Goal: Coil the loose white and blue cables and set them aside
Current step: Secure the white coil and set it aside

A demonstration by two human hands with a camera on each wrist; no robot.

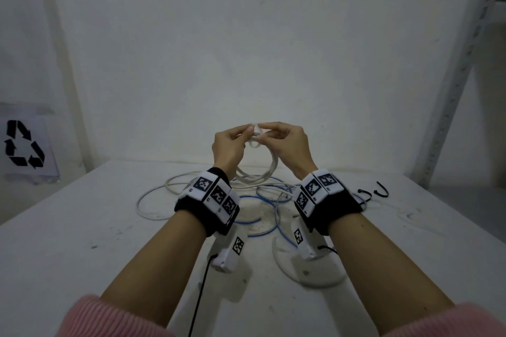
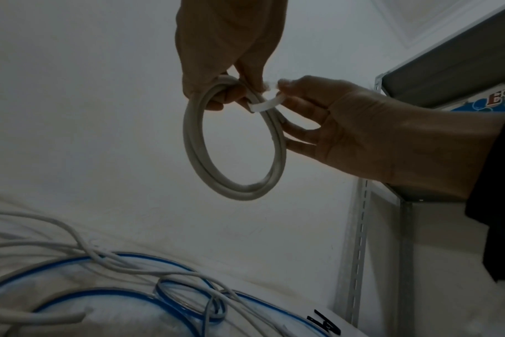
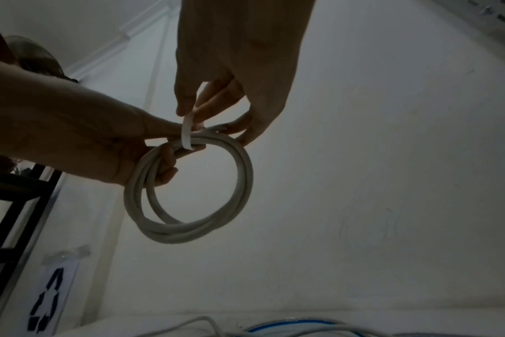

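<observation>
A white cable wound into a small coil point(image 1: 264, 176) hangs in the air above the table point(image 1: 82, 227). My left hand point(image 1: 243, 135) grips the top of the coil point(image 2: 234, 187), fingers curled through the ring. My right hand point(image 1: 267, 133) pinches a flat white tie strip point(image 2: 267, 106) that loops round the coil's strands beside the left fingers. In the right wrist view the strip point(image 3: 186, 132) runs from my right fingertips point(image 3: 188, 107) down over the coil point(image 3: 188, 232). Loose white cable point(image 1: 153, 200) and blue cable point(image 1: 276, 216) lie tangled on the table below.
Two small black hooked pieces point(image 1: 375, 191) lie on the table to the right. A white wall stands close behind the table, with a recycling sign point(image 1: 24, 145) at the left. A metal shelf upright point(image 1: 454, 82) rises at the right. A round white disc point(image 1: 309, 275) lies under my right forearm.
</observation>
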